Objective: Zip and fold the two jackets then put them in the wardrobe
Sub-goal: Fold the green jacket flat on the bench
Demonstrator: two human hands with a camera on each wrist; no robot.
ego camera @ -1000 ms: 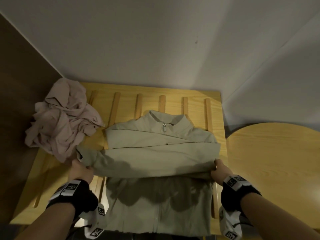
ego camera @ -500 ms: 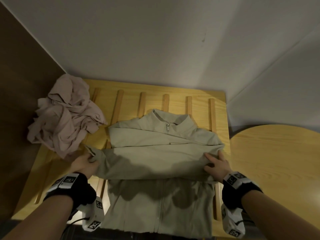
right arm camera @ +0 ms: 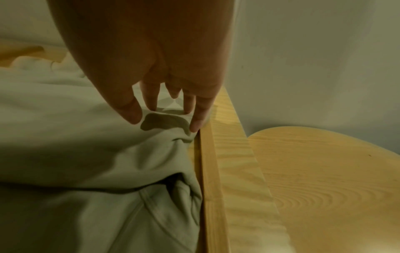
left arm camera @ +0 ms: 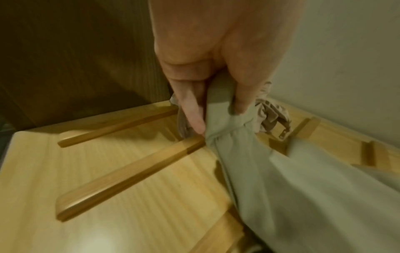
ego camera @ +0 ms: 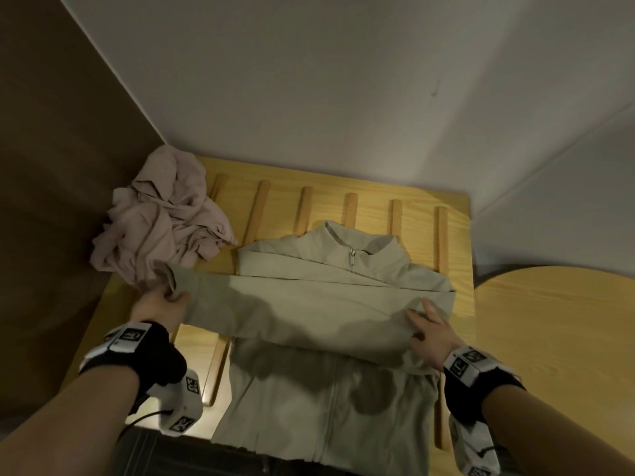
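Observation:
A pale green jacket lies zipped and front up on the slatted wooden table, collar toward the wall. One sleeve is drawn across its chest to the left. My left hand pinches that sleeve's cuff just off the jacket's left side. My right hand rests with straight, spread fingers on the jacket's right shoulder fold, beside a raised slat. A crumpled pink jacket sits in a heap at the table's back left corner, close to my left hand.
Raised wooden slats run across the tabletop. A brown panel stands along the left side and a white wall behind. A rounded wooden surface adjoins the table on the right.
My left hand carried the sleeve cuff up and leftward toward the pink heap. My right hand let go of the sleeve's fold and now lies flat on the jacket's shoulder.

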